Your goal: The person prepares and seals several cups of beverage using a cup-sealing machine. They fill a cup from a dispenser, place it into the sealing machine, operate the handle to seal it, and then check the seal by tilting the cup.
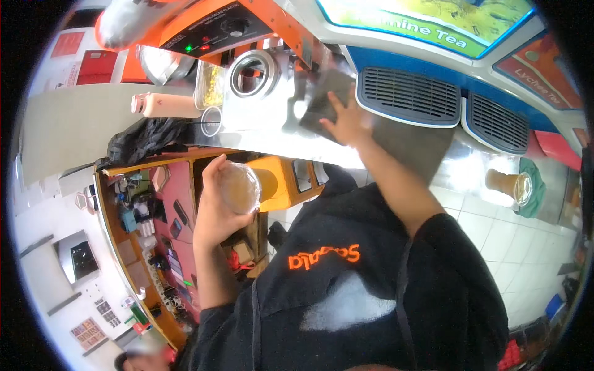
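In my left hand (211, 213) is a clear plastic cup (241, 190) of amber drink, tilted, with shiny film across its top. I hold it beyond the front edge of the steel counter (264, 141). My right hand (350, 123) reaches across the counter with thumb and fingers spread over a dark grey-brown cloth or mat (325, 104), slightly blurred. A similar dark sheet (413, 143) shows beyond my forearm, below a drip tray (408, 95). The orange cup-sealing machine (274, 23) stands left of that hand, its round metal cup ring (253, 74) slid out.
A second drip tray (499, 123) belongs to the tea dispenser at right. Another filled cup (506, 183) stands by a green cloth (531, 185). Left are a pink bottle (167, 105), a clear container (209, 86) and a black bag (144, 139). A yellow stool-like object (274, 183) is below.
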Motion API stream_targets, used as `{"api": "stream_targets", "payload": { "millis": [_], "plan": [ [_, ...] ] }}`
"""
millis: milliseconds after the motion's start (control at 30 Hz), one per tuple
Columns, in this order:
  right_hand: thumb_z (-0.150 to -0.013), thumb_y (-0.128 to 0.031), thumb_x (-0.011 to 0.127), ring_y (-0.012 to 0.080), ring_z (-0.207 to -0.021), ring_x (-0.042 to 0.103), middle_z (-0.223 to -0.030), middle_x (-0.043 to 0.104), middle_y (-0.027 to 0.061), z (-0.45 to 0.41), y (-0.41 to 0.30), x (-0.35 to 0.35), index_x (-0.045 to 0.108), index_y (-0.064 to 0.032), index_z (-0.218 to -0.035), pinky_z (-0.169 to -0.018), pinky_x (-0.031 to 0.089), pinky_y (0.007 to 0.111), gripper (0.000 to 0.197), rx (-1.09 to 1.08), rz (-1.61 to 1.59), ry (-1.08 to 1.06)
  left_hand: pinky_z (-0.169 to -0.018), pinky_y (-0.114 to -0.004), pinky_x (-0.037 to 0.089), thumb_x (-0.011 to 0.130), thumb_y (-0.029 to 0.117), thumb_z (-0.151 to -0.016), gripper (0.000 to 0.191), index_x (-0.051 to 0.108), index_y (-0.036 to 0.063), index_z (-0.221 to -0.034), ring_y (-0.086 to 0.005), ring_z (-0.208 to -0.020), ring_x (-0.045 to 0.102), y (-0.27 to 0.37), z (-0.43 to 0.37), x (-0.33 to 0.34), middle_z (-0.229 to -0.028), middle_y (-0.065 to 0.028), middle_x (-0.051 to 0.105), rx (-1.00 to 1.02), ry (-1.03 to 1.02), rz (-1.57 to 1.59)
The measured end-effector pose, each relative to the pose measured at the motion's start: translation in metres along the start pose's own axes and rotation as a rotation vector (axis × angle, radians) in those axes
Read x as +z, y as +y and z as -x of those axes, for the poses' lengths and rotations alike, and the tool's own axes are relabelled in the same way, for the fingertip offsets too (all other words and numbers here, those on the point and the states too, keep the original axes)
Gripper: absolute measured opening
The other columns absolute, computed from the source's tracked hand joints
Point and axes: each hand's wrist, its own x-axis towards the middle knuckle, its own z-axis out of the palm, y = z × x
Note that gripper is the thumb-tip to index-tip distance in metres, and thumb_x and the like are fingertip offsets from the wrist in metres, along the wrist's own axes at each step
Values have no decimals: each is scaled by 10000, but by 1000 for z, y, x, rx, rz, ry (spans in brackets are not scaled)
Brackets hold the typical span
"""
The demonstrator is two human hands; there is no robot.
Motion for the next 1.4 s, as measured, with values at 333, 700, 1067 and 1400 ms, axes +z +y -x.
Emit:
{"api": "stream_targets", "payload": {
  "millis": [333, 700, 1067, 1400],
  "plan": [
    [-810, -685, 557, 420, -1469, 31, -1598, 111, 182, 73, 36, -68, 339, -387, -1477, -1110, -20, 684, 762, -162, 209, -330, -1065, -396, 379, 785, 3, -565, 1024, 245, 72, -1433, -285, -1240, 483, -4, 1, 3, -1291, -149, 467, -20, 19, -92],
    [-835, -628, 566, 423, -1442, 144, -1558, 199, 206, 62, 24, -43, 365, -358, -1469, -1087, 120, 707, 717, -187, 243, -95, -1060, -390, 381, 804, -22, -554, 1057, 238, 63, -1444, -294, -1250, 493, 32, -4, -1, -1303, -172, 479, 147, 71, -94],
    [-900, -385, 603, 331, -1325, 406, -1408, 460, 159, 104, 97, -50, 584, -153, -1287, -1101, 300, 509, 452, -328, -152, 30, -996, -392, 417, 849, 34, -523, 1024, 321, 62, -1399, -276, -1147, 545, 103, -23, 11, -1261, -154, 513, 499, -103, -76],
    [-832, -114, 667, 297, -1107, 583, -1204, 614, 92, 157, 133, -115, 666, -112, -1114, -937, 483, 396, 282, -224, -529, 163, -926, -432, 450, 766, -13, -553, 864, 428, 90, -1341, -328, -1132, 535, 69, -99, 180, -1190, -117, 545, 666, -363, -340]
  ]
}}
